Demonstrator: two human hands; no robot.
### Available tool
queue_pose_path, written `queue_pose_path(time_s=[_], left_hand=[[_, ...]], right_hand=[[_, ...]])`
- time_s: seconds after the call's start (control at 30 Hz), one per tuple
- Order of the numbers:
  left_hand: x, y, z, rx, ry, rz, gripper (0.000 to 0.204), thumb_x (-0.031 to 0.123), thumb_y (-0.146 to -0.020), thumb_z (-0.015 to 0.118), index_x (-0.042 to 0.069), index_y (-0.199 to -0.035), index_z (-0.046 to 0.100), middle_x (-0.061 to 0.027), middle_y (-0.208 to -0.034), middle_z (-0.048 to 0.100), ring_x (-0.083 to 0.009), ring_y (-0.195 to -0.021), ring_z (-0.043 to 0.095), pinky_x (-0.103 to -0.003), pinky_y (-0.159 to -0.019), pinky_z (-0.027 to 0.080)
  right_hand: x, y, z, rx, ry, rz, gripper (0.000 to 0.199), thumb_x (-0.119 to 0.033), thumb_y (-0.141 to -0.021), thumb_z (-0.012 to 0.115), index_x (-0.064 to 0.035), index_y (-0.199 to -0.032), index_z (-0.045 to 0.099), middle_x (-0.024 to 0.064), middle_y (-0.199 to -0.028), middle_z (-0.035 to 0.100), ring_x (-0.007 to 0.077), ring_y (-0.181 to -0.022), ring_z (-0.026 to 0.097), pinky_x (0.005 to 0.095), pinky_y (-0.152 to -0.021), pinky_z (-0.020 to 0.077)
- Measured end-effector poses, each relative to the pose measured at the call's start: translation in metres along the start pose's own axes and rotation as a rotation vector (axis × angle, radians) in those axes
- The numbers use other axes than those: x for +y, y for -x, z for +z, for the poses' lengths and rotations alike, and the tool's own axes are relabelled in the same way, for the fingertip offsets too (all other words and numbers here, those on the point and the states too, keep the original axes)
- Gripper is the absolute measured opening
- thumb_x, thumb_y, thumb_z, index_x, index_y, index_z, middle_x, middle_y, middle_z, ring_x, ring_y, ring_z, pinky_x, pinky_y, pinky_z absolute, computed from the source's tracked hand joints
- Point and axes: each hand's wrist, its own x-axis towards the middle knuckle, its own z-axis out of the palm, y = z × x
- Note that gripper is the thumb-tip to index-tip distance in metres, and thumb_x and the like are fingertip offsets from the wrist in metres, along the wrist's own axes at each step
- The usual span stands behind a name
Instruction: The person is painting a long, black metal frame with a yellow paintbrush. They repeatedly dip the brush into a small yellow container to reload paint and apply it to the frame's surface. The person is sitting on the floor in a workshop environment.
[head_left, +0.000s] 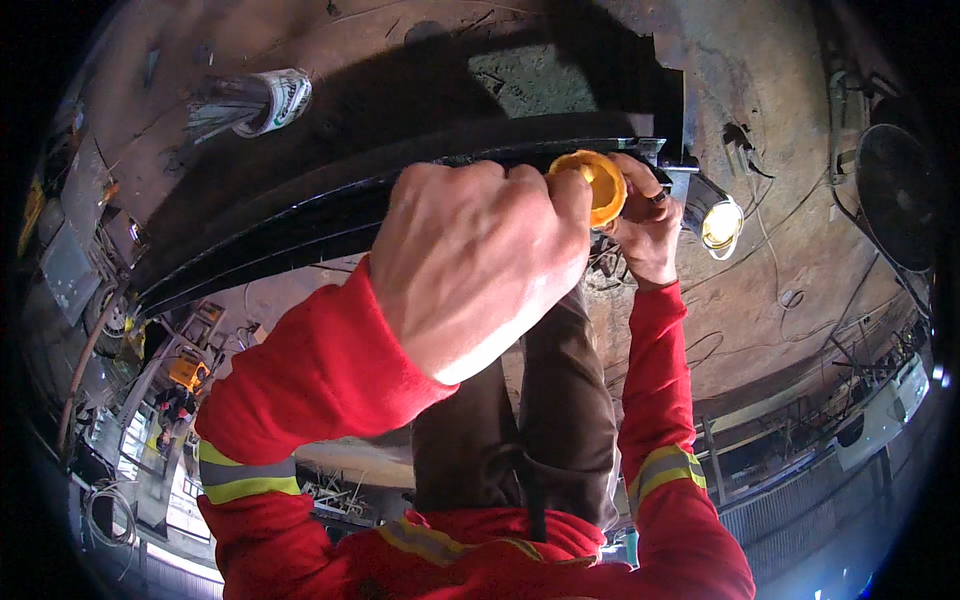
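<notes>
My left hand (475,260) is closed, knuckles toward me, close in the middle of the view. Its thumb and finger side reaches the opening of a round, hollow yellow-orange cap (607,190) with a scalloped rim. What its fingers pinch, if anything, is hidden behind the hand. My right hand (648,225), with a dark ring on one finger, curls round the right side of the cap. Both hands are in front of a long dark metal beam (290,215), near its right end.
A lit work lamp (720,224) stands right of my right hand. Beyond the beam lie a white bucket (278,100) with thin rods and a flat greenish plate (530,80). Cables (765,235) cross the floor at right. A large dark round thing (897,198) is at far right.
</notes>
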Motion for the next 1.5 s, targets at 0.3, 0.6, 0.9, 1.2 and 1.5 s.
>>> queue_pose_path(time_s=[0.3, 0.6, 0.9, 1.2, 1.5], left_hand=[[0.003, 0.005, -0.020, -0.036, 0.099, -0.089, 0.015, 0.013, -0.080, 0.069, 0.006, -0.084, 0.057, -0.0114, -0.064, 0.061, -0.0314, -0.056, 0.063, -0.042, -0.052, 0.050], [0.008, 0.012, 0.011, 0.093, 0.036, -0.015, 0.011, 0.013, -0.082, 0.067, 0.004, -0.087, 0.061, -0.0091, -0.066, 0.063, -0.0280, -0.060, 0.065, -0.039, -0.053, 0.052], [-0.021, 0.016, -0.015, -0.063, 0.083, 0.219, 0.016, 0.016, -0.078, 0.069, 0.008, -0.088, 0.061, -0.0064, -0.067, 0.059, -0.0252, -0.062, 0.063, -0.039, -0.053, 0.049], [0.011, 0.017, -0.011, -0.003, -0.067, 0.099, 0.020, 0.017, -0.075, 0.068, 0.005, -0.090, 0.062, -0.0051, -0.059, 0.057, -0.0229, -0.055, 0.062, -0.037, -0.049, 0.048], [-0.030, 0.021, 0.050, -0.060, 0.527, 0.020, 0.014, 0.014, -0.081, 0.070, 0.003, -0.087, 0.063, -0.0131, -0.069, 0.065, -0.0304, -0.062, 0.065, -0.036, -0.056, 0.051]], right_hand=[[-0.010, 0.009, 0.010, 0.001, -0.012, 0.013, 0.065, -0.010, -0.063, 0.090, 0.0018, -0.121, 0.063, 0.0114, -0.125, 0.062, 0.0225, -0.113, 0.059, 0.0352, -0.101, 0.0441], [-0.009, 0.014, 0.015, -0.039, -0.095, -0.007, 0.064, -0.007, -0.063, 0.089, 0.0003, -0.122, 0.064, 0.0127, -0.126, 0.061, 0.0238, -0.116, 0.058, 0.0365, -0.104, 0.0425], [-0.013, 0.018, 0.006, -0.142, -0.065, 0.059, 0.068, -0.005, -0.061, 0.090, 0.0001, -0.123, 0.064, 0.0128, -0.128, 0.061, 0.0236, -0.122, 0.055, 0.0392, -0.110, 0.0376], [-0.036, 0.007, 0.013, -0.181, 0.128, -0.068, 0.066, -0.003, -0.059, 0.090, -0.0025, -0.121, 0.066, 0.0114, -0.126, 0.062, 0.0230, -0.117, 0.058, 0.0355, -0.104, 0.0436], [-0.047, 0.015, 0.011, -0.237, 0.541, -0.180, 0.060, -0.010, -0.058, 0.091, -0.0048, -0.114, 0.068, 0.0125, -0.116, 0.066, 0.0257, -0.106, 0.065, 0.0340, -0.092, 0.0518]])
